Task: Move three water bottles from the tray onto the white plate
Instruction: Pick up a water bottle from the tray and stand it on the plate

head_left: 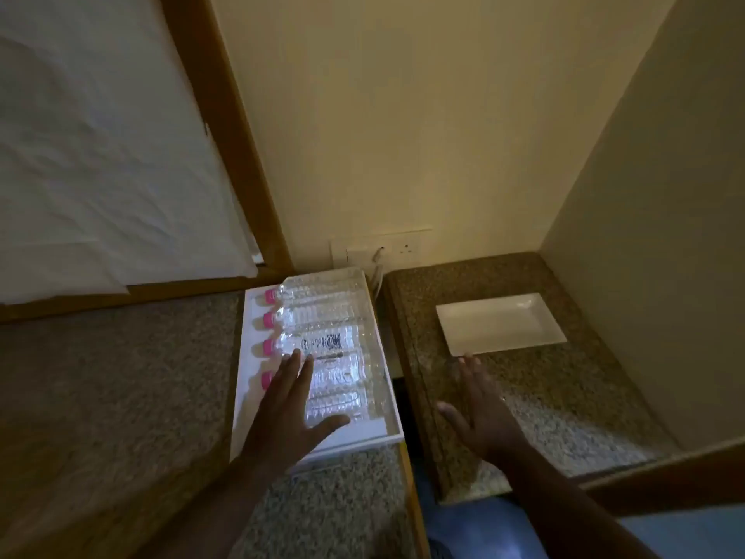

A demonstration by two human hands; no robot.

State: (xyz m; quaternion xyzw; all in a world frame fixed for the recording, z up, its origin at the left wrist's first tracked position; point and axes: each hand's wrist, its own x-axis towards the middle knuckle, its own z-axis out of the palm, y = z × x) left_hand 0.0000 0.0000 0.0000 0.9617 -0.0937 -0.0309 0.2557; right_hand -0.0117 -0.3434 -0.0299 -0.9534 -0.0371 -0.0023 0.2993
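Four clear water bottles with pink caps are seen lying side by side in the white tray (250, 397), caps toward the left. The tray rests on the left speckled stone desk (121, 377). The white plate (500, 322), rectangular and bare, sits on the right stone desk (584, 381), across a narrow gap from the tray.

The left hand (288, 413) is spread over the nearest bottle (338, 391), fingers extended and apart; nothing is clamped in its grip, and contact with the bottle cannot be confirmed. The labelled bottle (322, 342) lies just beyond its fingertips. The right hand (481, 405) is held flat and open above the right desk, just short of the plate's near edge, with nothing in it.

Judgement: the first pick is in hand; no bottle is on the plate yet, so all three transfers remain. The next move is judged to call for the left fingers to close round the nearest bottle's body, a lift clear of the tray wall, and carriage across the gap. The bottles are smooth and round, so rolling on the flat plate is a possible risk.
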